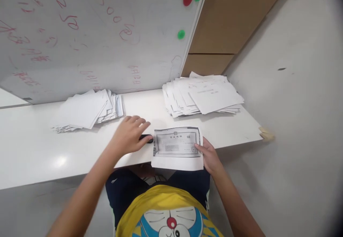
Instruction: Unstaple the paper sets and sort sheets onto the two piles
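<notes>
A printed sheet of paper (175,147), with a grey bordered certificate on it, is pinched at its right edge in my right hand (210,155), thumb on top. It lies over the front edge of the table, tilted slightly. Just left of the sheet, a small black elongated object (147,139) shows between the thumb and fingers of my left hand (131,135). That hand's fingers are stretched out and apart, with the thumb at the black object. Part of this object is hidden by the hand and its kind is unclear.
On the white table (139,105), a fanned paper stack (83,110) stands at left and a larger paper pile (203,94) at back right. Behind rises a whiteboard (150,51) with red writing and magnets, beside cardboard boxes (227,23). A wall (289,105) bounds the right.
</notes>
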Demonstrator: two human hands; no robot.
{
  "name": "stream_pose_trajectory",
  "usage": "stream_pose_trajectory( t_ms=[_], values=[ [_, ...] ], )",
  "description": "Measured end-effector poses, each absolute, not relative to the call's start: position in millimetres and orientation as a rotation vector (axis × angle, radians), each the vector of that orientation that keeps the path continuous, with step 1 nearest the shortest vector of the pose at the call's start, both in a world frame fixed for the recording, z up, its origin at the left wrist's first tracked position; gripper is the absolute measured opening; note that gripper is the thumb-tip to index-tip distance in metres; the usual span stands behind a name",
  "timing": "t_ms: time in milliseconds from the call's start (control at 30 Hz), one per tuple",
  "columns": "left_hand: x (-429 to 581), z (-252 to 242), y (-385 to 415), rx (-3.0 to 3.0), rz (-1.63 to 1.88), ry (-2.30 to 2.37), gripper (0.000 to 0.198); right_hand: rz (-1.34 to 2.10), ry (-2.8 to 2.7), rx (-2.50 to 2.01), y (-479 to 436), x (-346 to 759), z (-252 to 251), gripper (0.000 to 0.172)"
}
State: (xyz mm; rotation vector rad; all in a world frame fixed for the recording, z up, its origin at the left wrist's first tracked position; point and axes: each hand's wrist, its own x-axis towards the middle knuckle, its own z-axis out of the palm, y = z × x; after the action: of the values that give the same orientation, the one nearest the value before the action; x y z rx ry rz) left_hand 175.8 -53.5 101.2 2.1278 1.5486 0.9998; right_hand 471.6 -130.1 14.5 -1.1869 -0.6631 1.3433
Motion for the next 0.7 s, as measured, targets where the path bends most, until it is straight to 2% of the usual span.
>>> stream_pose_trajectory(
  t_ms=[133, 267, 400, 533, 700],
  values=[
    [161, 70, -52, 2.745, 0.388, 1.301, 0.033, 1.387, -0.643, -1.109, -146, 455, 29, 0.039],
    [157, 38, -53, 2.891, 0.458, 1.441, 0.038, 1.386, -0.647, -1.071, -161, 452, 42, 0.040],
    [155, 31, -53, 2.927, 0.587, 1.453, 0.034, 1.385, -0.652, -1.110, -153, 452, 38, 0.044],
    [154, 32, -52, 2.919, 0.576, 1.452, 0.030, 1.414, -0.795, -1.314, -141, 448, 25, 0.040],
    [155, 32, -52, 2.891, 0.599, 1.476, 0.038, 1.185, -0.985, -1.596, -145, 456, 12, 0.040]
  ],
)
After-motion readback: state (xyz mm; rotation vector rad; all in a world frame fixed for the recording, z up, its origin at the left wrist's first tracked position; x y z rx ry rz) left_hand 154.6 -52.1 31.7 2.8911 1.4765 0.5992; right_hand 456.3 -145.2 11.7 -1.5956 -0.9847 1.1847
